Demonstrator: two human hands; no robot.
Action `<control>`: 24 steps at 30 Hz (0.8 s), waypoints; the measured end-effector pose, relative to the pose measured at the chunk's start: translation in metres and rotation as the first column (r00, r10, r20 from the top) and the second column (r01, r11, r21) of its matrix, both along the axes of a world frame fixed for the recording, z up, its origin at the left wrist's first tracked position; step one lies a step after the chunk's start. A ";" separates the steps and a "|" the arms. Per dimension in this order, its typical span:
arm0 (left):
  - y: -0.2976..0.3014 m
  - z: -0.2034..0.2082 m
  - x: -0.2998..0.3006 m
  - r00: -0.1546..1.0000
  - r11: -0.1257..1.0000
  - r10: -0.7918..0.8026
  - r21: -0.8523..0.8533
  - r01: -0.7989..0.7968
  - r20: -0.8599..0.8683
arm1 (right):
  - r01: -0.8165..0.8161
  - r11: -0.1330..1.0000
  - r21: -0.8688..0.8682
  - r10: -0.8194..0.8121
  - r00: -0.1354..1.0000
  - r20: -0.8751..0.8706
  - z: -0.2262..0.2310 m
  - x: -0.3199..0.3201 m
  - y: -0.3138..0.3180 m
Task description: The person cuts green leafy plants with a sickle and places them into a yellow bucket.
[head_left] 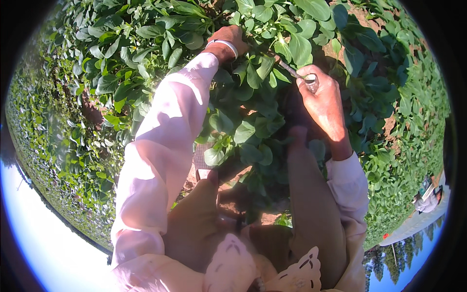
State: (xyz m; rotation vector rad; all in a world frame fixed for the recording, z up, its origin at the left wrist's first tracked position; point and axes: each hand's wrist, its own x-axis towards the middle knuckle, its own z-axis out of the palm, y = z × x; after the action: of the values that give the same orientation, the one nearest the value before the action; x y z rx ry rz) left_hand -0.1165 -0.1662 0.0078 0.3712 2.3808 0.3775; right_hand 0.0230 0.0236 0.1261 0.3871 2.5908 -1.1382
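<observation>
My left hand (229, 43) reaches into the leafy green plants at the top middle, with a pale band round its wrist. Its fingers are hidden behind the leaves, so their grip does not show. Close to its right, a leafy green plant (258, 70) with rounded, smooth leaves stands between my hands. My right hand (321, 97) is closed round the handle of a sickle (288, 67). The narrow dark blade points up and left into that plant, and its tip is lost among the leaves.
Dense rows of leafy plants (109, 82) spread on both sides, with brown soil (389, 124) between them. My bent knees and a shoe (201, 158) are close below more low plants (243, 134). Far off at the right, things lie on a pale strip (411, 226) near trees.
</observation>
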 end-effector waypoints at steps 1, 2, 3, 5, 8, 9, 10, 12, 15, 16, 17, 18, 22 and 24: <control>-0.001 -0.001 -0.001 0.999 0.999 0.035 0.025 -0.035 0.008 | 0.003 1.000 -0.003 -0.003 1.000 0.005 -0.001 -0.001 0.000; 0.001 -0.002 -0.001 1.000 1.000 0.013 -0.002 -0.013 0.009 | 0.008 1.000 -0.005 -0.008 1.000 0.009 -0.001 -0.001 0.000; 0.004 -0.003 0.000 1.000 1.000 -0.009 -0.029 0.009 0.012 | 0.014 1.000 -0.006 -0.014 1.000 0.013 -0.001 -0.002 -0.001; 0.007 -0.003 -0.001 0.999 0.998 -0.044 -0.034 0.045 0.019 | 0.032 0.999 -0.015 -0.032 0.999 0.017 -0.002 -0.001 0.000; 0.009 0.000 -0.003 0.995 0.998 0.052 0.013 -0.054 0.091 | 0.049 0.998 -0.034 -0.049 0.999 0.010 -0.008 0.001 0.003; 0.011 0.001 -0.002 0.991 0.994 0.101 0.021 -0.104 0.085 | 0.046 0.998 -0.034 -0.046 0.999 0.001 -0.009 0.003 0.005; 0.013 0.001 -0.001 0.994 0.998 0.067 -0.024 -0.065 0.083 | 0.043 0.998 -0.035 -0.044 0.999 -0.006 -0.010 0.004 0.006; 0.018 0.004 0.003 0.996 0.994 -0.002 -0.112 0.011 0.084 | 0.039 0.999 -0.036 -0.039 0.999 0.014 -0.008 0.004 0.005; 0.026 0.011 0.007 0.998 0.993 -0.043 -0.111 0.049 0.048 | 0.041 0.999 -0.004 -0.041 0.999 -0.014 -0.005 0.010 0.008; 0.025 0.012 0.006 0.998 0.992 -0.042 -0.118 0.047 0.044 | 0.035 0.999 0.008 -0.034 0.999 -0.037 -0.004 0.011 0.009; 0.023 0.005 0.008 1.000 0.996 0.017 -0.090 -0.016 0.012 | 0.068 0.998 -0.015 -0.068 0.997 -0.022 -0.002 0.012 0.011; 0.021 0.002 0.004 0.998 0.995 0.042 -0.089 -0.039 0.037 | 0.102 0.994 -0.038 -0.102 0.995 -0.007 0.001 0.013 0.013; 0.009 -0.030 -0.005 0.994 0.999 0.049 0.002 -0.050 0.094 | 0.214 0.974 -0.079 -0.219 0.973 -0.073 0.006 0.019 0.024; -0.001 -0.042 -0.011 0.912 0.912 -0.406 0.042 0.409 -0.063 | 0.245 0.968 -0.051 -0.248 0.966 -0.073 0.000 0.018 0.033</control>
State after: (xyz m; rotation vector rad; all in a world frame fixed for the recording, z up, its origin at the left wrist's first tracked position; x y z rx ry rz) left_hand -0.1275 -0.1675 -0.0345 0.8957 2.2691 0.2375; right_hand 0.0415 0.0565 0.1258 0.6850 2.6367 -1.3107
